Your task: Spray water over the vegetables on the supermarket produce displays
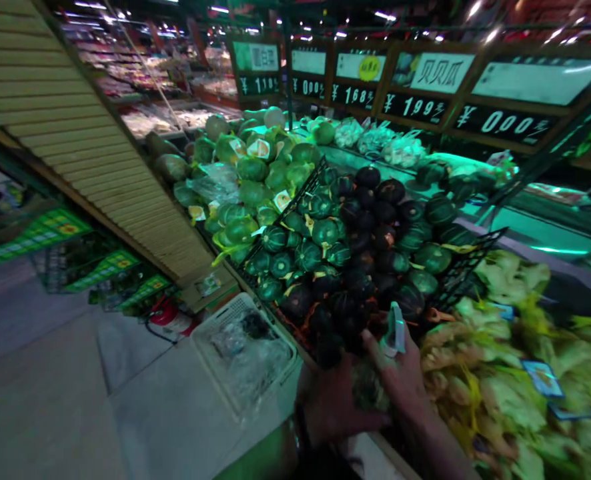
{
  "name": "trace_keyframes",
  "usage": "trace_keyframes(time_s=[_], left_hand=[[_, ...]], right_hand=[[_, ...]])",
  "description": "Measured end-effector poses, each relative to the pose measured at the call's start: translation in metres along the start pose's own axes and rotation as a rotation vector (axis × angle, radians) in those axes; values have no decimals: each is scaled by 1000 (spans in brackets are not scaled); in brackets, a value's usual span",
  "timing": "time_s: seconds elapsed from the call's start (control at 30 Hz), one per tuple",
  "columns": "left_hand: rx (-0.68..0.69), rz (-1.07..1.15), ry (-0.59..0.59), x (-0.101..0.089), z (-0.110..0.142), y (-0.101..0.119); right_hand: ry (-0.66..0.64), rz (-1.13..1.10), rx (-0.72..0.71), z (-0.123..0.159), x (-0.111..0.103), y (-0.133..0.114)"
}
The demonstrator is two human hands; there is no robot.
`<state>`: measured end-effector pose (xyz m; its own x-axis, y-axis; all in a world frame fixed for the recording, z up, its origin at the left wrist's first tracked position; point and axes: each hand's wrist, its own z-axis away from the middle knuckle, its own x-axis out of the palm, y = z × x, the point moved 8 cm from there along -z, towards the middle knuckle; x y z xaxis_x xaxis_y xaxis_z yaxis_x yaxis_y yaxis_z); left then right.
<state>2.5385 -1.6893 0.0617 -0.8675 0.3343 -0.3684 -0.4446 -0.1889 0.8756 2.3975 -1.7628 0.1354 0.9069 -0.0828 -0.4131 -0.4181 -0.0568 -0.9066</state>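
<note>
your left hand (333, 407) sits lowest in the view, at the near edge of the produce desk (375, 460), fingers curled around something dark; motion blur hides it, so you cannot tell what the grip encloses or how firmly. just to its right, your right hand (400, 373) reaches up toward the heap, its grip closed on a small pale label (394, 330) pinched between thumb and forefinger, held upright just in front of the nearest dark squashes.

going left to right across the scene: a slatted wooden panel (75, 127) slants down on the far left, with green wire baskets (65, 247) below it on the floor side. a red object (168, 315) lies on the floor near the panel's lower end. beside it a white plastic crate (245, 350) holds crumpled clear plastic. behind that, light green melons (245, 180), some wrapped and stickered, are piled at the back left of the desk. in the middle, a black mesh bin (468, 263) holds small dark green ribbed squashes (325, 257), several tied with yellow tape; the label sits at this pile's near edge. to the right, pale leafy greens (515, 347) with blue tags fill the desk. overhead, price boards (415, 90) run along the back.
</note>
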Motion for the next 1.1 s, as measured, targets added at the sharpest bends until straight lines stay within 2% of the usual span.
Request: trace_keyframes(time_s=[0.07,0.27,0.4,0.5,0.63,0.77,0.9,0.97,1.1], left_hand=[[28,-22,24,-8,-20,19],[238,-51,91,-15,-62,109],[321,2,153,-12,-85,152],[409,-30,225,-7,-97,170],[303,-119,308,-4,-98,160],[261,-107,285,-14,-88,145],[333,-57,286,-39,-86,139],[359,-65,312,-57,-88,136],[353,-132,381,-99,-91,121]], right_hand=[[69,13,1,-23,-16,-7],[305,-51,30,-82,-85,-9],[339,-115,-38,-124,-122,-25],[336,-79,-78,-146,-135,-37],[295,-44,-96,-148,-129,-44],[292,-39,-145,-135,-109,-49],[219,-150,-155,-146,-79,-56],[196,-127,-175,-157,-63,-68],[260,-46,-229,-167,-33,-101]])
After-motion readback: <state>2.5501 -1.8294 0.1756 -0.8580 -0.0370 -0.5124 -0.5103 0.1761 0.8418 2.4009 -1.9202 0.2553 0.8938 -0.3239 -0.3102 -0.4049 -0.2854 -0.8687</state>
